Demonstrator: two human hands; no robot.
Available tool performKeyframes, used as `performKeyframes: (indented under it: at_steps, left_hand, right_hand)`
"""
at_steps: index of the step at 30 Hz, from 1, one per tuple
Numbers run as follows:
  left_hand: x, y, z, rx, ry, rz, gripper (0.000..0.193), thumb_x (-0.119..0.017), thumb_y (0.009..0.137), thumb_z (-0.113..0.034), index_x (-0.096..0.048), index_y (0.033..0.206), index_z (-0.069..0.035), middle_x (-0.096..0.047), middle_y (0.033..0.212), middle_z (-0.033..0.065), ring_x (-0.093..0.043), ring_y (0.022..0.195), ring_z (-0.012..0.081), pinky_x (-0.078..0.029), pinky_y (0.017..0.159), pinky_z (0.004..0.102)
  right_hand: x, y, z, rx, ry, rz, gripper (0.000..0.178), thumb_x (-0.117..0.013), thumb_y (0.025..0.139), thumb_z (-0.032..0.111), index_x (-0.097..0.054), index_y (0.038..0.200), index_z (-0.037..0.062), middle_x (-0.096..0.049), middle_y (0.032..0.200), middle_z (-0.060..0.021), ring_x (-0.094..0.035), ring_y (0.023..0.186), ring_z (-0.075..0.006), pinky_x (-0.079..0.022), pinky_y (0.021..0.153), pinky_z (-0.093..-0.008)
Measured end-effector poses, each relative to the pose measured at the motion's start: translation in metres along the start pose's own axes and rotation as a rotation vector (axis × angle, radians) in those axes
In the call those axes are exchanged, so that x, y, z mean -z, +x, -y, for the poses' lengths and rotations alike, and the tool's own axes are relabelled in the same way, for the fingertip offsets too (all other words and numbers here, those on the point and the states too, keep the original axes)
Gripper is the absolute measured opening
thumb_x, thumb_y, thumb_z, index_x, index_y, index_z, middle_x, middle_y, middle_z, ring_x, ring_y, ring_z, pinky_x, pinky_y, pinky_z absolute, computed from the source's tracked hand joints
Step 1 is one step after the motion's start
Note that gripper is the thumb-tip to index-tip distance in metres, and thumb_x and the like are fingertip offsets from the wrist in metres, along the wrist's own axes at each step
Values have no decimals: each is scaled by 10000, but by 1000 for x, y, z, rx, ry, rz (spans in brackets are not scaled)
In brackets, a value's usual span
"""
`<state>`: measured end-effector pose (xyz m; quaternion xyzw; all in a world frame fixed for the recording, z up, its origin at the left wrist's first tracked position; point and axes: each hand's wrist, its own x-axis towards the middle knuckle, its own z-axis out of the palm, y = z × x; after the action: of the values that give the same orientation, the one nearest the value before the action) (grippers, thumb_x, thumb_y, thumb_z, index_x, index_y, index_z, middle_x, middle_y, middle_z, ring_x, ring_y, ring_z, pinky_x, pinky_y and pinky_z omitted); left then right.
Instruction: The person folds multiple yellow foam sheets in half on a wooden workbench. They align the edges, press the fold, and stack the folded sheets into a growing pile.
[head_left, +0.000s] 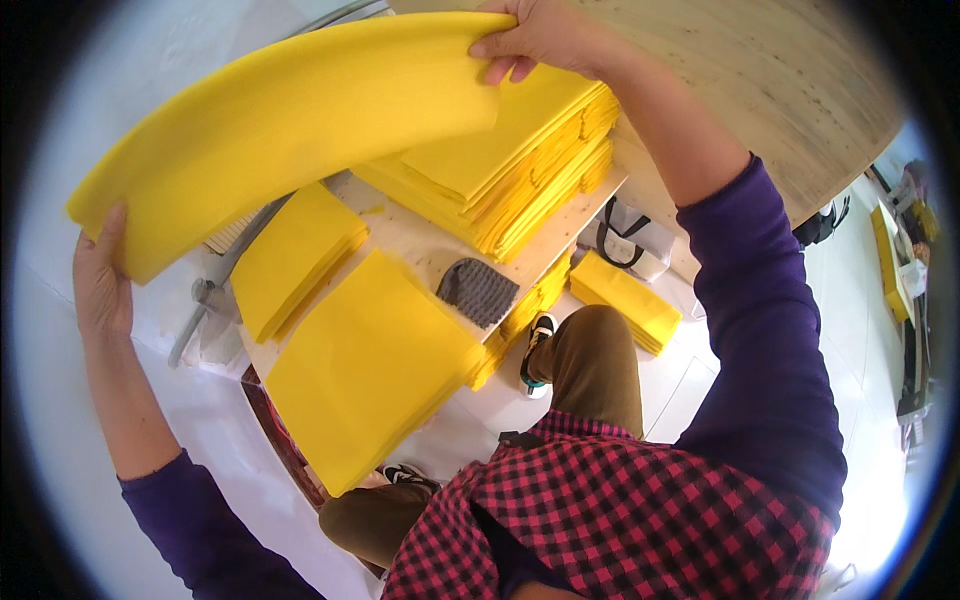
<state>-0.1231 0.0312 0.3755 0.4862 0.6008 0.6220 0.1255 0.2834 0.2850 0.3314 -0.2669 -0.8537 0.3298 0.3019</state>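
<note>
A long yellow sheet of cloth-like material [290,120], bowed upward and apparently folded, is stretched across the upper left. My left hand [103,280] grips its lower left end, thumb on the near face. At the opposite end, my right hand [545,42] pinches the upper corner between thumb and fingers. Below the raised sheet lie a tall stack of folded yellow sheets [490,165], a smaller yellow stack [300,255] to its left, and a wide yellow pile [370,370] nearest my body.
A dark grey ridged pad [478,290] lies on the pale tabletop [590,205] among the stacks. More folded yellow bundles [625,300] sit on the floor at right, beside a white bag with black handles [640,235]. A metal rail [195,320] runs along the left.
</note>
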Motion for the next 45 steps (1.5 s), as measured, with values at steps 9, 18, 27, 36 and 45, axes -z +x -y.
performKeyframes:
  at_steps: [9, 18, 27, 36, 45]
  left_hand:
    - [-105, 8, 32, -164, -102, -52, 310, -713, 833, -128, -622, 1114, -34, -650, 1083, 43, -579, 1019, 147, -424, 922, 281]
    - [-210, -54, 86, -221, 148, -54, 239, -627, 805, 57, -677, 1037, 25, -681, 1033, 79, -617, 987, 160, -450, 912, 272]
    - [-244, -32, 110, -581, -75, -11, 271, -602, 773, 108, -682, 1014, 13, -662, 1110, 116, -581, 1117, 289, -446, 972, 358]
    - [-282, -59, 150, -809, 417, 137, 219, -641, 723, 3, -730, 908, -74, -688, 1067, 57, -563, 1117, 285, -437, 938, 357]
    - [-287, -62, 165, -786, 465, 229, 203, -675, 718, -13, -717, 912, -58, -686, 1065, 79, -576, 1102, 294, -436, 933, 346]
  right_hand:
    - [52, 34, -74, 57, -347, -283, 216, -737, 758, 183, -699, 935, 65, -695, 838, -106, -658, 768, -211, -523, 710, -329]
    - [82, 37, -152, 123, 46, -327, 211, -611, 847, -27, -698, 1017, 64, -685, 959, -34, -639, 894, -121, -518, 825, -234]
    - [93, 55, -190, 143, -145, -408, 224, -647, 820, 66, -688, 1039, 84, -664, 1088, -75, -616, 1013, -187, -485, 911, -289]
    - [84, 34, -252, 40, -3, -227, 246, -570, 831, -109, -680, 1010, 20, -648, 1148, -63, -591, 1067, -169, -489, 934, -270]
    - [87, 20, -273, 71, -121, -175, 253, -575, 801, -123, -682, 977, 24, -666, 1105, -55, -611, 1024, -150, -490, 911, -260]
